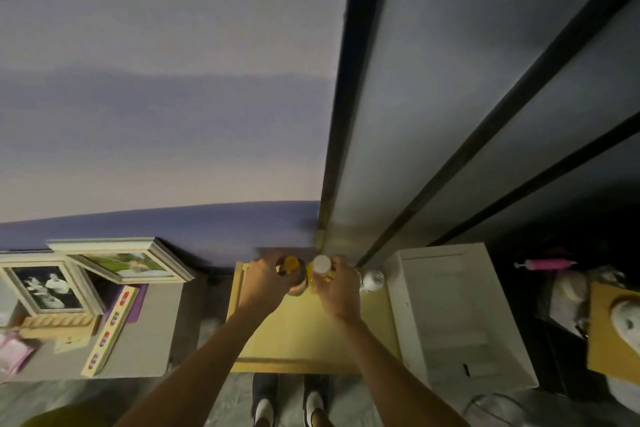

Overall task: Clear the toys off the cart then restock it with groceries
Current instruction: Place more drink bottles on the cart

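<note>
A light wooden cart top (304,333) sits straight below me against the purple wall. My left hand (266,279) is wrapped around a jar with a yellow lid (292,265) at the cart's far edge. My right hand (337,291) grips a yellow bottle with a white cap (322,265) just to the right of the jar. Both containers stand close together, almost touching. A round white container (373,279) rests on the cart's far right corner, beside my right hand.
A white cabinet (457,315) stands right of the cart. On the left, a grey table (145,340) holds picture frames (48,288), a long wooden toy board (110,329) and pink items. Dark sliding doors (485,114) rise behind. My feet (291,406) stand at the cart's near edge.
</note>
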Motion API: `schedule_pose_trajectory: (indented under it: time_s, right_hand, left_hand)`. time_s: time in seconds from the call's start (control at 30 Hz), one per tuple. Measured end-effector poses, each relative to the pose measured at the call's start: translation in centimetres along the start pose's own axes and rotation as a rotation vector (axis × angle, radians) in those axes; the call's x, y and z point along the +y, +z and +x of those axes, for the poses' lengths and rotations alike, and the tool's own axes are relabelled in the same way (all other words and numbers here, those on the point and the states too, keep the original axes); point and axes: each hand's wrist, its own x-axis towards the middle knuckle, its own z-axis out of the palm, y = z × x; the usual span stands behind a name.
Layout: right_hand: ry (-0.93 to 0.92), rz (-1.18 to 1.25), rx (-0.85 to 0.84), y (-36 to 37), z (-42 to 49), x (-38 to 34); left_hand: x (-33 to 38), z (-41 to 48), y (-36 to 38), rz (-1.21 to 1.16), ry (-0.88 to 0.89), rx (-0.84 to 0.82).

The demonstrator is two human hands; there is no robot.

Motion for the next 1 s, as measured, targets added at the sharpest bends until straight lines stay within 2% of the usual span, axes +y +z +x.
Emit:
schedule_pose_trajectory:
  time_s: [0.23, 0.73, 0.87, 1.0]
  right_hand:
    - [-0.040, -0.048, -0.017, 0.8, -0.8, 1.2]
    - [0.019, -0.125, -0.088, -0.5, -1.1, 0.7]
    - [-0.054, -0.194, -0.087, -2.4, -1.6, -0.4]
    - [-0.171, -0.294, -0.009, -6.3, -1.6, -2.3]
  left_hand:
    - [-1.1, -0.1, 0.2, 0.017, 0.039, 0.001]
    - [-0.4, -0.7, 0.2, 0.075, 0.079, -0.007]
    - [-0.3, -0.9, -0.8, 0.164, 0.039, -0.028]
    - [1.0, -1.4, -2.9, 0.274, 0.033, -0.030]
